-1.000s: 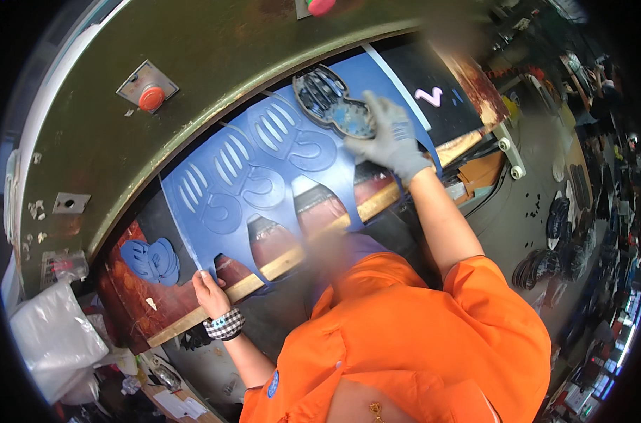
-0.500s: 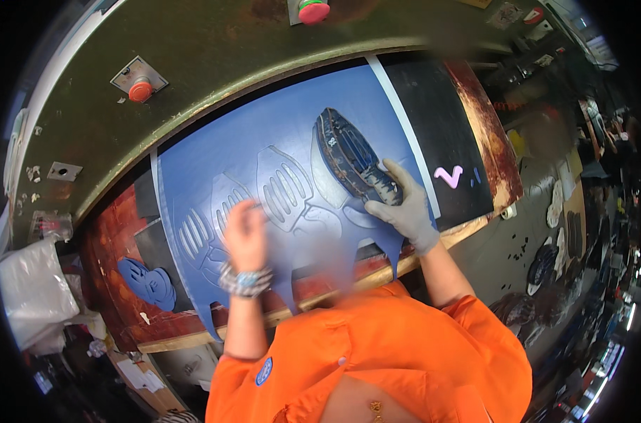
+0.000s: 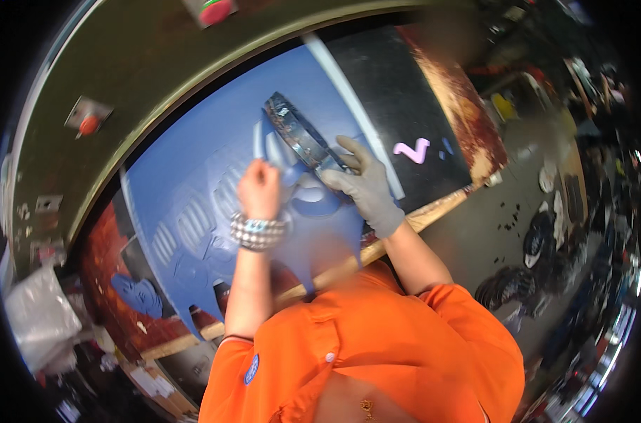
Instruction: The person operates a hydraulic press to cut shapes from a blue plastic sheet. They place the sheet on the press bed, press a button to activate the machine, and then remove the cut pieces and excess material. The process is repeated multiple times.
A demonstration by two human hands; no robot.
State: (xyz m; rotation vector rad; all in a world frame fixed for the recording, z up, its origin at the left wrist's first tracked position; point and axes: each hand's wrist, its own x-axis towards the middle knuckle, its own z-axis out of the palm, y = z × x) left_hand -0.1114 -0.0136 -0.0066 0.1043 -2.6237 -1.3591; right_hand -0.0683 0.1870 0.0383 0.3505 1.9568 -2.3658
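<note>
My right hand [image 3: 366, 187], in a grey glove, grips the near end of a dark, shoe-shaped cutting die [image 3: 303, 134]. The die stands tilted over a blue sheet [image 3: 193, 134]. My left hand [image 3: 260, 187], bare with a checkered bracelet at the wrist, is closed in a pinch beside the die. A narrow pale strip [image 3: 257, 141] shows just beyond its fingertips; whether they hold it is too blurred to tell. Slotted sole-like outlines [image 3: 193, 215] are cut into the sheet, left of that hand. Ragged points hang off the sheet's near edge.
A green machine beam [image 3: 137, 77] with red buttons runs along the far side. Blue cut pieces [image 3: 137, 295] lie stacked at the left. A pink squiggly piece [image 3: 413, 150] rests on the black board at right. Plastic bags [image 3: 42, 310] sit far left.
The view has shifted, with the sheet now further left. The die has been tipped up more onto its edge in my right hand. My left hand has come closer to the die.
</note>
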